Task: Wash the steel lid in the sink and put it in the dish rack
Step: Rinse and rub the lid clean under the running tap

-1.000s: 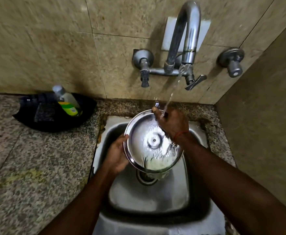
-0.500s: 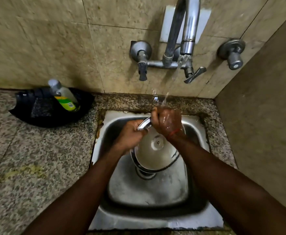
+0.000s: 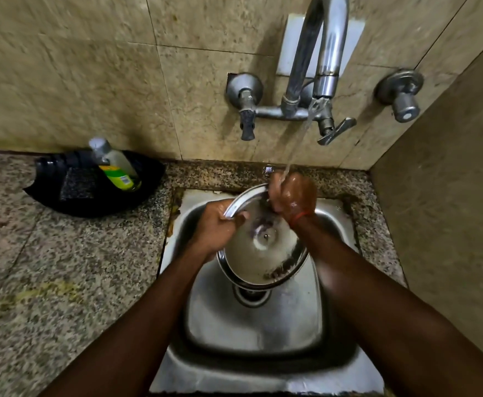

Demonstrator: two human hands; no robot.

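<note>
A round steel lid [image 3: 263, 253] with a small knob at its centre is held tilted over the steel sink [image 3: 251, 325]. My left hand [image 3: 220, 224] grips its upper left rim. At the top rim my right hand [image 3: 291, 196] is closed on the lid's edge, right under the running water. The stream from the tap [image 3: 320, 53] falls onto my right hand. The lid's lower edge hangs just above the drain [image 3: 251, 295]. No dish rack is in view.
On the granite counter [image 3: 62, 282] at the left, a black tray [image 3: 91, 190] holds a soap bottle [image 3: 117, 167] and a dark scrub pad [image 3: 77, 183]. Tiled walls close the back and the right side. A second valve [image 3: 400, 96] sticks out at the right.
My left hand has moved from the lid's left side up to its upper rim. The lid has tilted and turned under the water, and my right hand stays at the top edge.
</note>
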